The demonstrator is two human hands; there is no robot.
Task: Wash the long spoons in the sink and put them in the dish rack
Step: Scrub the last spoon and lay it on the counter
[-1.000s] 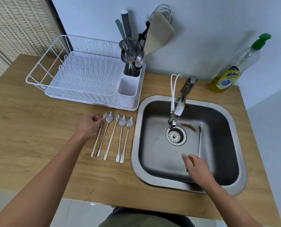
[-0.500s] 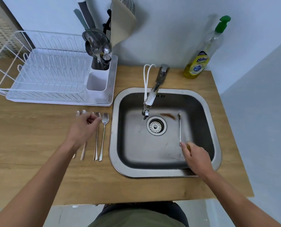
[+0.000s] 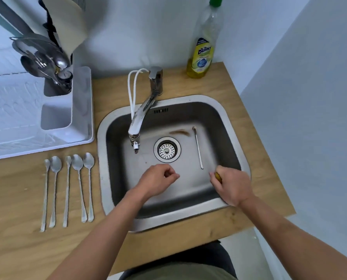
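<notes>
Five long spoons (image 3: 67, 188) lie in a row on the wooden counter (image 3: 12, 199), just left of the sink (image 3: 235, 142). Their bowls point toward the dish rack (image 3: 81, 110), which sits at the back left. One more long spoon (image 3: 198, 148) lies flat inside the sink, to the right of the drain (image 3: 167, 149). A brown smear (image 3: 180, 132) marks the sink floor near that spoon's bowl.

The left hand (image 3: 156, 181) hangs over the sink, in front of the drain. Its fingers are curled in and the fingertips meet the thumb, but nothing can be seen between them. The right hand (image 3: 232, 185) is at the front right of the sink, close to the handle end of the spoon but not touching it. This hand is closed around a small yellow-brown thing (image 3: 218, 177); only a bit of it peeks out, so it is hard to say what it is.

The tap (image 3: 143, 112) leans out over the sink, and no water is seen coming from it. A bottle of yellow dish soap (image 3: 202, 55) with a green top stands on the counter by the wall. The rack's cup (image 3: 57, 81) holds other kitchen tools.
</notes>
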